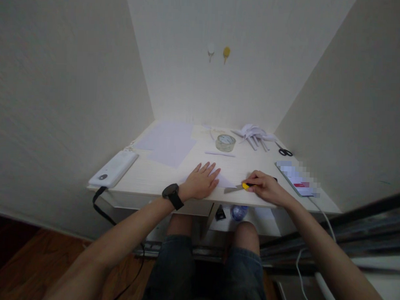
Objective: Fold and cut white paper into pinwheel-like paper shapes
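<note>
I see my left hand [201, 181] flat, fingers spread, pressing the paper sheet [222, 180]; right of it my right hand [265, 187] grips a yellow utility knife [238, 187], blade touching that sheet

A small white table [143, 178] is standing in a corner between pale walls. A roll of clear tape [225, 142] is lying near the back, a thin white strip [220, 153] just in front of it. Loose white sheets [169, 142] are spreading across the left half. A white power bank [113, 169] is sitting at the left edge, its black cable [99, 205] hanging down. A heap of folded paper pieces [255, 133] is lying at the back right, black-handled scissors [284, 150] just beside it. A phone [297, 178] is resting at the right edge, a white cable [322, 215] trailing off. Two hooks [218, 52], one white and one yellow, are hanging on the far wall.
</note>
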Motion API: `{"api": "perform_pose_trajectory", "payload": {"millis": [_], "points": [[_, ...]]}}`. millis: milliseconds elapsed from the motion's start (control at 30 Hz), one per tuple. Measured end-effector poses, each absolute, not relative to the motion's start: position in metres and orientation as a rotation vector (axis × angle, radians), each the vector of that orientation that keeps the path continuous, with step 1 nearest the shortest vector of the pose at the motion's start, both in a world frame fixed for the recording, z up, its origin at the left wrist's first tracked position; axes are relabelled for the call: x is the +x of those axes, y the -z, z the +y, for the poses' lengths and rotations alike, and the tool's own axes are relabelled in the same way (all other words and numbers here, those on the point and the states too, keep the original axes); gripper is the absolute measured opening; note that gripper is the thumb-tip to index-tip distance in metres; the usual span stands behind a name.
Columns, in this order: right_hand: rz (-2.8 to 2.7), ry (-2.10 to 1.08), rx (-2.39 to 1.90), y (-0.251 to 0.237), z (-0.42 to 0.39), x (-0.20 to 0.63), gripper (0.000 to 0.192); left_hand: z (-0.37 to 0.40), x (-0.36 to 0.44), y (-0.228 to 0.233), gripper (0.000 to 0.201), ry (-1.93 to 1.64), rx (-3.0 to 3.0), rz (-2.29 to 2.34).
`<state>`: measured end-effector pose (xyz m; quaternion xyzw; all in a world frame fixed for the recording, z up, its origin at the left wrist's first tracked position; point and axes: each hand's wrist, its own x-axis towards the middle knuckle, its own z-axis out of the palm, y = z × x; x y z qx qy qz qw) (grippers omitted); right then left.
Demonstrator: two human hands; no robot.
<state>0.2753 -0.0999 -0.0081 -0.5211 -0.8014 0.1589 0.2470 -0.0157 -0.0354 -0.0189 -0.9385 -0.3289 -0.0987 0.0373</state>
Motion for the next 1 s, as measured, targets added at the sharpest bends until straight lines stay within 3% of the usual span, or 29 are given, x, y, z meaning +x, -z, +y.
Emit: {"api": "perform_pose_trajectory", "payload": {"millis": [433, 667, 800, 1000], "points": [[-2.037, -0.213, -1.652, 0.014, -0.105, 0.295, 0.024, -0.041, -0.017, 0.013, 0.058, 0.351, -2.858, -1.051], [-2.006, -0.169, -1.65, 0.019, -0.105, 0.293, 0.026, -0.057, -0.021, 0.001, 0.071, 0.554, -2.696, -1.123], [-2.004, -0.141, -1.634, 0.023, -0.105, 0.293, 0.027, -0.059, -0.027, -0.007, 0.081, 0.476, -2.631, -1.343], [-1.987, -0.122, -1.653, 0.025, -0.101, 0.293, 0.029, -0.045, -0.034, -0.016, 0.079, 0.39, -2.776, -1.449]]}}
